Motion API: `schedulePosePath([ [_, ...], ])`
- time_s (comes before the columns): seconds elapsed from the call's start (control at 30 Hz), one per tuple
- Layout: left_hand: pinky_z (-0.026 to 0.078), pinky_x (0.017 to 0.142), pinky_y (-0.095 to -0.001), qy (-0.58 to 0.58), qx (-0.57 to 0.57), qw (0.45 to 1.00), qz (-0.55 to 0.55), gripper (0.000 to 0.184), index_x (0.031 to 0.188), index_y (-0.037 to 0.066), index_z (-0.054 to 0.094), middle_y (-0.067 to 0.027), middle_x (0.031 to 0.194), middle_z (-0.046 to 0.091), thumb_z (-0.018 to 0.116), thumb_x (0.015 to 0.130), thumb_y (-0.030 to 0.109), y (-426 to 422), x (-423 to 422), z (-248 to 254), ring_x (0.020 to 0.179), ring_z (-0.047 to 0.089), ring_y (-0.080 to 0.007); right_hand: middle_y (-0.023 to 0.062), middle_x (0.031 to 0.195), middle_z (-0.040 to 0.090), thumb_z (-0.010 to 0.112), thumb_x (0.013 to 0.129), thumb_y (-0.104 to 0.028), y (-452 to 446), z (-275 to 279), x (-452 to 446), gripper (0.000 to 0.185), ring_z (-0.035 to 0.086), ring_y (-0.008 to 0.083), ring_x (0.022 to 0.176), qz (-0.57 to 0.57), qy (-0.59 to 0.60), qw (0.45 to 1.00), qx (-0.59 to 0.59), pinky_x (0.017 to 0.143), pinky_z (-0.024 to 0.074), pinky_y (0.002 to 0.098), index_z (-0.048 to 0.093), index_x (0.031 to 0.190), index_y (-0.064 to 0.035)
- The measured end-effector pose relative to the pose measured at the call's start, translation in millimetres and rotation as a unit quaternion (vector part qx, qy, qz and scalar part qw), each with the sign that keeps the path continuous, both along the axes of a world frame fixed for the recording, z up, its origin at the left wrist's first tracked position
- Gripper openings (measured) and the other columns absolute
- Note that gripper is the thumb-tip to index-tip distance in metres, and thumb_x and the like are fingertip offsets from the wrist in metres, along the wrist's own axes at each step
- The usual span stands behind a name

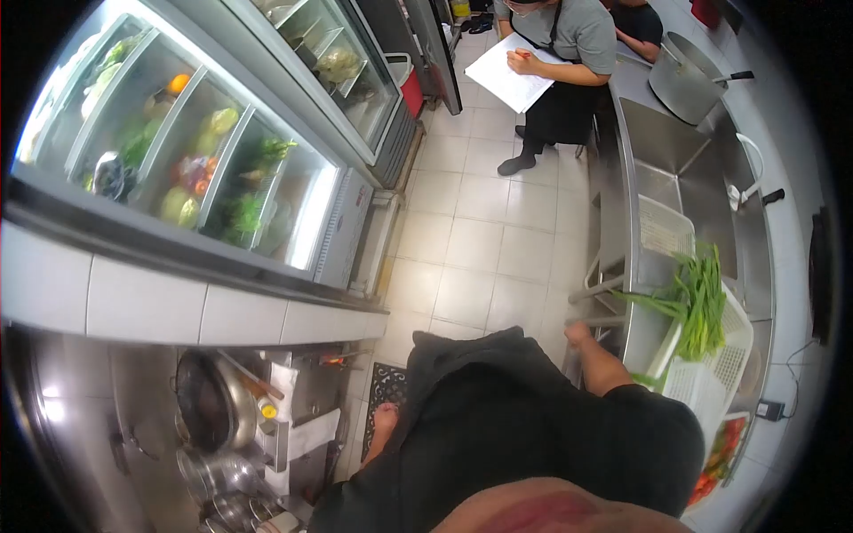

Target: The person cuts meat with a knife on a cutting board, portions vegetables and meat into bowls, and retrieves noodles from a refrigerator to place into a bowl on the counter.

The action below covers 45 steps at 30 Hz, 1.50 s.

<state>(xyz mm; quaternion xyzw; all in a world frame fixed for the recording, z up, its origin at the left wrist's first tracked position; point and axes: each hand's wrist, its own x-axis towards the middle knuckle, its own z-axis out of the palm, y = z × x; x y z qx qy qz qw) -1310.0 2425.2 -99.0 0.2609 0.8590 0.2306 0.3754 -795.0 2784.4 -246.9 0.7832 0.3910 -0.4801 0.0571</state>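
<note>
My left hand (385, 414) hangs low by my side, over a dark patterned mat (388, 384) on the floor. Its fingers are too small to read. On the other side, my right hand (577, 332) is down close to the steel sink counter (635, 266); whether it touches the frame I cannot tell, and its fingers are unclear. Nothing visible sticks out from either hand. Near my right arm, long green onions (700, 306) lie across a white plastic crate (724, 364) on the counter.
Ahead, a person (577, 44) holds a white sheet (515, 75) and a red pen. Lit glass-door fridges (324, 213) with vegetables line the left. A big pot (689, 80) stands on the right counter. A wok (213, 400) and metal bowls sit lower left.
</note>
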Motion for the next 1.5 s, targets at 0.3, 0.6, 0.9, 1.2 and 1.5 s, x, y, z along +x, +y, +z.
schedulePosePath([
  [0.3,0.044,0.047,-0.0377,-0.075,-0.011,0.997,0.011,0.018,0.078,0.001,0.06,-0.0069,0.06,0.058,0.057,0.086,0.017,251,-144,-90,0.051,0.054,-0.0194,0.014,0.076,0.065,0.062,0.069,-0.014,172,-20,-86,0.014,0.06,0.032,0.055,0.141,0.026,0.986,0.087,0.053,0.0482,0.0428,0.065,0.071,-0.0008],
  [0.6,0.049,0.064,-0.036,0.068,0.138,0.987,-0.053,0.028,0.094,0.0,0.063,-0.0186,0.07,0.063,0.056,0.087,0.026,669,-283,-71,0.069,0.062,-0.0215,0.0125,0.077,0.066,0.069,0.06,-0.025,292,17,-108,0.019,0.064,0.0308,0.08,0.584,-0.185,0.781,0.118,0.067,0.0508,0.0457,0.07,0.071,-0.0093],
  [0.9,0.048,0.063,-0.0248,-0.088,0.366,0.926,-0.044,0.015,0.102,0.003,0.059,-0.0034,0.093,0.062,0.058,0.09,0.013,967,-291,140,0.079,0.057,-0.0105,0.0152,0.068,0.061,0.053,0.08,-0.003,352,-23,-138,0.01,0.059,0.0257,0.048,-0.222,0.071,0.973,0.008,0.04,0.0491,0.0431,0.059,0.074,0.0021],
  [1.2,0.051,0.075,-0.0287,0.146,0.446,0.883,-0.02,0.027,0.116,0.003,0.058,-0.0088,0.112,0.061,0.057,0.092,0.015,1121,-314,309,0.092,0.06,-0.0164,0.0144,0.073,0.067,0.066,0.07,-0.017,565,-35,-103,0.015,0.065,0.0277,0.063,0.586,-0.128,0.799,0.051,0.057,0.0513,0.04,0.067,0.074,-0.003],
  [1.5,0.046,0.084,-0.0373,0.083,0.573,0.814,0.047,0.042,0.129,0.005,0.045,-0.0093,0.123,0.053,0.058,0.092,0.019,1321,-429,399,0.104,0.054,-0.0194,0.0148,0.067,0.065,0.058,0.07,-0.012,783,36,-99,0.012,0.063,0.027,0.053,0.004,0.039,0.988,0.151,0.057,0.0522,0.0392,0.066,0.066,-0.005],
])
